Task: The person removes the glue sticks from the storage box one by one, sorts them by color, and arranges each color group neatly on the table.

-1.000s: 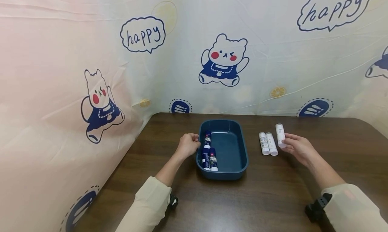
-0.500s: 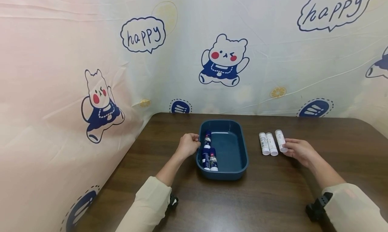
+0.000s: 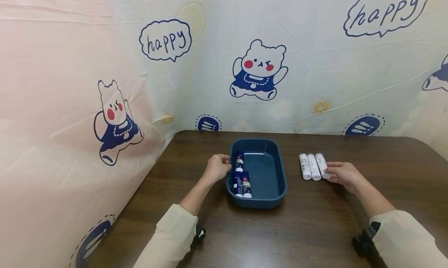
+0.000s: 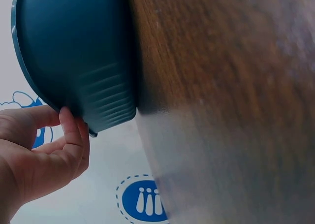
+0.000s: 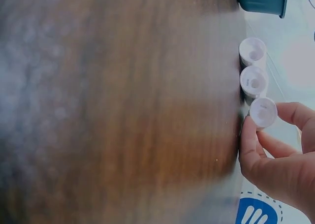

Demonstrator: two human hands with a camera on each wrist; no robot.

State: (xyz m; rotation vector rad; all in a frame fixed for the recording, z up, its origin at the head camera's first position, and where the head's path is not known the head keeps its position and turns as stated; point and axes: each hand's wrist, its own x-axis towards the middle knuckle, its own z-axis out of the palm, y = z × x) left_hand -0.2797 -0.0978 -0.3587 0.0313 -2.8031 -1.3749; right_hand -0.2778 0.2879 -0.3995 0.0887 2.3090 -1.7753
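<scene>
Two white glue sticks (image 3: 314, 167) lie side by side on the table, pointing away. My right hand (image 3: 344, 174) pinches a third white glue stick (image 3: 320, 161) near its close end, right beside them. In the right wrist view, thumb and fingers press on both sides of the held glue stick's round end (image 5: 264, 112), which sits slightly higher off the table than its neighbours. My left hand (image 3: 217, 167) grips the left rim of a dark blue plastic bin (image 3: 282, 174). Inside, along its left side, rest three navy glue sticks (image 3: 239, 161) with white ends.
The brown wooden table (image 3: 273, 237) runs back to a printed cloth (image 3: 315, 65) hanging behind it and along the left. A strip of table separates the bin from the white glue sticks.
My right hand has lowered the third white glue stick and shifted it left, up against the other two. The left hand and the bin have stayed in place.
</scene>
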